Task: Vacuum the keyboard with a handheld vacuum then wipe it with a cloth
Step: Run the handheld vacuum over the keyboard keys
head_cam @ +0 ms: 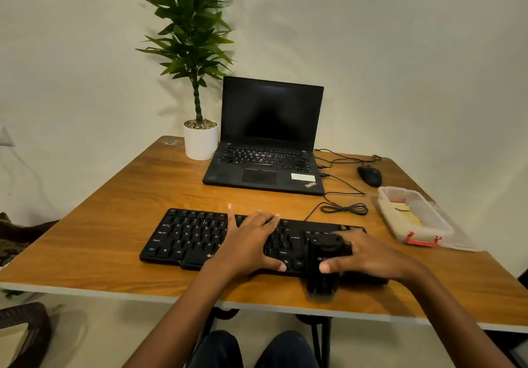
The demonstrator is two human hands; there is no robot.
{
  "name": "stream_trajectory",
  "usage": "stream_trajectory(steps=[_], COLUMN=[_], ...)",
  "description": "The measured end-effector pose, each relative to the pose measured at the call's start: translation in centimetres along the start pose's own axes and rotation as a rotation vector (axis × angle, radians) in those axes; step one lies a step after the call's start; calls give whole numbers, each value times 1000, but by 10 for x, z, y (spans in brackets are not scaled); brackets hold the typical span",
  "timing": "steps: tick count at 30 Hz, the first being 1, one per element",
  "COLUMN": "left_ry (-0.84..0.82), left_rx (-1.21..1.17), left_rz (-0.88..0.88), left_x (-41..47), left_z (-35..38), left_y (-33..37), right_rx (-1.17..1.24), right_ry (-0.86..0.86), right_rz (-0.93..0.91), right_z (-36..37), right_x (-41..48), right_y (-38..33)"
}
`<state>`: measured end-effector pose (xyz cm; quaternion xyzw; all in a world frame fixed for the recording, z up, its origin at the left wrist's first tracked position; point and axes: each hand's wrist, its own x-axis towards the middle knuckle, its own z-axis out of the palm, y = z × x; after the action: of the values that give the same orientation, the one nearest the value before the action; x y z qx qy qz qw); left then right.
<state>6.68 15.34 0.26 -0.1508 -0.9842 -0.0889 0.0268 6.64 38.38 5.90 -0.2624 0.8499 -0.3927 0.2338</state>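
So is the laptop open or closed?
Open: the laptop has its lid raised, with the dark screen and its keys both showing.

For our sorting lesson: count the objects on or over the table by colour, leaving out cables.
Black: 4 (keyboard, laptop, mouse, vacuum)
White: 1 (plant pot)
Clear: 1 (plastic box)
Total: 6

Your black keyboard (pixel 194 236) lay flat near the bench's (pixel 114 224) front edge. Your black handheld vacuum (pixel 323 270), blurred, stood over its right end, gripped in your right hand (pixel 371 256).
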Motion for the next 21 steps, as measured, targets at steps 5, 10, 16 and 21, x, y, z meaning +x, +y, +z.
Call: stream_trajectory(steps=[5, 10, 16, 21], left_ry=[-75, -144, -255, -363], left_rx=[-15, -27, -17, 5], left_rz=[29, 32, 73, 116], left_x=[7, 16, 34, 51], left_z=[0, -3, -7, -8], left_y=[10, 12, 23, 33], right_rx=[219, 3, -19, 64], right_ry=[382, 654, 390, 306], right_rz=[25, -64, -26, 53], right_z=[-18, -32, -24, -25], right_x=[25, 48, -6, -53], right_y=[12, 31, 37, 37])
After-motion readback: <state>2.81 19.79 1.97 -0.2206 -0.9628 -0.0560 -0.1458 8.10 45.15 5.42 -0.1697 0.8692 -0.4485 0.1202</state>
